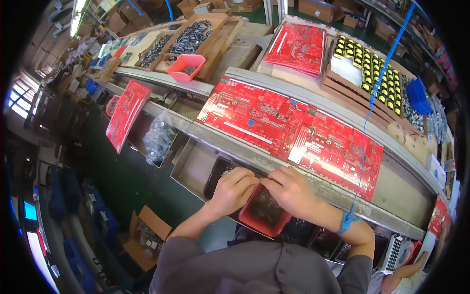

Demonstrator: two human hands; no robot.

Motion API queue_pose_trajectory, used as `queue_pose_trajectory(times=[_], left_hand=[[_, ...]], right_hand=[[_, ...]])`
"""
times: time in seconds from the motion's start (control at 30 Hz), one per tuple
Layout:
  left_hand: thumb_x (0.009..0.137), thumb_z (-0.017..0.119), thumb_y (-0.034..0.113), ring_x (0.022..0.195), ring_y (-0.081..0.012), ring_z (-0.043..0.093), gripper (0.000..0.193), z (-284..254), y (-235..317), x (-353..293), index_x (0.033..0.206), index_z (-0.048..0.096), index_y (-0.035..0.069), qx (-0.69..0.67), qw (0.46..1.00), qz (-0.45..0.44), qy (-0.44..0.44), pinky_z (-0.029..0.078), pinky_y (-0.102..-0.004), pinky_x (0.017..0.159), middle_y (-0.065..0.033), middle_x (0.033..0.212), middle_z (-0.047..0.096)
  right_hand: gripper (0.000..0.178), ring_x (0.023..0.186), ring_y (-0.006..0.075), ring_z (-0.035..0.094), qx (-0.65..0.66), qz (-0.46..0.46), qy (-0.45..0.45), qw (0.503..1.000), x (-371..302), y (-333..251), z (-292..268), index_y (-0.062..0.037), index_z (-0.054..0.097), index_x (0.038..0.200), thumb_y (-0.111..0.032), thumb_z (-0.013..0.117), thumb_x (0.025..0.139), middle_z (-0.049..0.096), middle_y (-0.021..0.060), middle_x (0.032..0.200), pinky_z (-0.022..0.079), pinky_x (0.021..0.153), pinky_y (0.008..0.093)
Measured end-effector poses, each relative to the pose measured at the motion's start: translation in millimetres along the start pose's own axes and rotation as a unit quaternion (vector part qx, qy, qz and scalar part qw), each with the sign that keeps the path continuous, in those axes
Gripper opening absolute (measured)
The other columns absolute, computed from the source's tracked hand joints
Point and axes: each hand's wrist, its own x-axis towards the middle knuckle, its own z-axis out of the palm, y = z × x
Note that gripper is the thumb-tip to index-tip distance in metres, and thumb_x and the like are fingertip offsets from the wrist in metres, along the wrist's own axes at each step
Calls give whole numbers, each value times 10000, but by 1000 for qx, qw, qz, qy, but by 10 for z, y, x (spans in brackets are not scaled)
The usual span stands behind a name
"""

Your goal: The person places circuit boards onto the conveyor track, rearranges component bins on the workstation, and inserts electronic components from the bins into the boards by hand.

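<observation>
Two hands of yours meet over the far end of the red parts bin (264, 229), which lies close in front of your body. Your left hand (234, 190) comes in from the bin's left side, your right hand (292, 191) from its right, reaching over its far right corner. The fingers of both are curled inward, their tips drawn together near the bin's far left corner. Whether they are clamped on a small part, on the rim or on nothing, I cannot tell; your knuckles hide the gap.

What counts is the line from fingertips to contents: the loose fine parts (266, 208) lie inside the bin, lower than your fingertips and toward your body from them. Your right hand looks the nearer to them, its palm beside the bin's right rim. The bin's far end is covered, so I cannot tell its long axis.

Beyond the bin, across a metal rail (240, 148), a left red circuit board (254, 120) and a right red circuit board (338, 154) lie end to end, long axes running from the bin's far left to its far right. A black bin (212, 181) sits just left of the red one, partly behind your left hand.
</observation>
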Motion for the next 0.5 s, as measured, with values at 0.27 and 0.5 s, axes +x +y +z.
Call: queue_pose_trajectory(times=[0.27, 0.5], left_hand=[[769, 669, 7, 740, -295, 618, 144, -241, -205, -167, 911, 641, 4, 30, 987, -143, -70, 492, -357, 642, -127, 846, 612], [711, 706, 106, 846, -337, 616, 232, -183, -270, -465, 917, 614, 55, 126, 917, -270, -267, 508, -427, 713, -113, 946, 588]], right_hand=[[87, 695, 291, 590, 26, 150, 22, 988, -268, 662, -165, -12, 648, 817, -8, 649, 731, 597, 121, 742, 496, 633, 385], [79, 773, 306, 615, -132, 224, 160, 952, -462, 1717, -215, -48, 669, 832, -43, 655, 755, 616, 109, 795, 517, 664, 389]])
